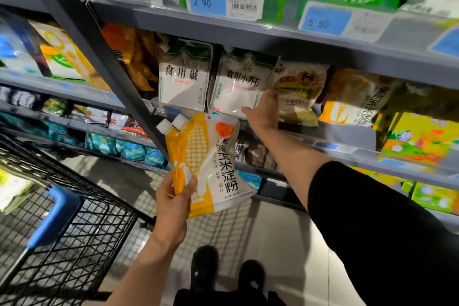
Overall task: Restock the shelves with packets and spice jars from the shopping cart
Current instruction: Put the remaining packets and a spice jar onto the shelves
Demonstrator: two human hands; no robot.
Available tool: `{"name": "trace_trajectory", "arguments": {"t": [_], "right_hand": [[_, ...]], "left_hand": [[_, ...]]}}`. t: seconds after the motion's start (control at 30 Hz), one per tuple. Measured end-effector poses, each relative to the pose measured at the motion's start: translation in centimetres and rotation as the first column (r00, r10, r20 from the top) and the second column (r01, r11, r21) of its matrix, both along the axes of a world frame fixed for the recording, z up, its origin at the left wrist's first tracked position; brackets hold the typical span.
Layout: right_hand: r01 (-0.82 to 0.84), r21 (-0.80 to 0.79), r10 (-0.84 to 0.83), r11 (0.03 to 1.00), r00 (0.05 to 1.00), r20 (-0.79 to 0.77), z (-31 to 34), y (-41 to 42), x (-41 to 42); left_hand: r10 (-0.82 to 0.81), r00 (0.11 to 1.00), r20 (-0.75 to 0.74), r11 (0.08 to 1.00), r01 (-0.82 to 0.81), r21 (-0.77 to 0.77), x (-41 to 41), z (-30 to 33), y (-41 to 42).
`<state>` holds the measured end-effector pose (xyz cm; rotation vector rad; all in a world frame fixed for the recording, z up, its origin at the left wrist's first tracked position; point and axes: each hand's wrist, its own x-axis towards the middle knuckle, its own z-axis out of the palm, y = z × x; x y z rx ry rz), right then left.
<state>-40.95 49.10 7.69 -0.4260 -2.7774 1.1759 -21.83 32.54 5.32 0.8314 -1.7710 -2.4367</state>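
Nearest us, black wire shopping cart (74, 206) at lower left. Our left hand (171, 204) grips the yellow-white spouted starch pouches (206, 164) by their bottom edge, fingers curled round, held below the middle shelf (347, 136). Farther in, our right hand (264, 109) reaches between the white packet (238, 84) and the tan packet (298, 87); finger state unclear.

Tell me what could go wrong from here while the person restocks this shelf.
1. The left hand grips two spouted pouches by one lower corner only; one may slip and fall to the floor.
2. The right hand reaches between a white packet and a brown packet; pushing could tip either one off the shelf edge.
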Motion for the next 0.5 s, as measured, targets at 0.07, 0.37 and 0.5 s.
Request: {"name": "trace_trajectory", "arguments": {"t": [0.07, 0.37, 0.5], "right_hand": [[-0.041, 0.052, 0.048, 0.998, 0.989, -0.143, 0.9, 0.3, 2.6], [-0.005, -0.665, 0.362, 0.747, 0.842, 0.4, 5.3, 6.4, 9.8], [0.049, -0.66, 0.251, 0.749, 0.902, 0.352, 6.6, 11.4, 11.6]], "left_hand": [[0.006, 1.0, 0.006, 1.0, -0.006, 0.007, 0.0, 0.3, 0.4], [-0.136, 0.987, -0.081, 0.991, 0.135, -0.026, -0.9, 2.9, 5.9], [-0.325, 0.936, -0.134, 0.945, 0.316, -0.08, -1.7, 3.4, 10.2]]}}
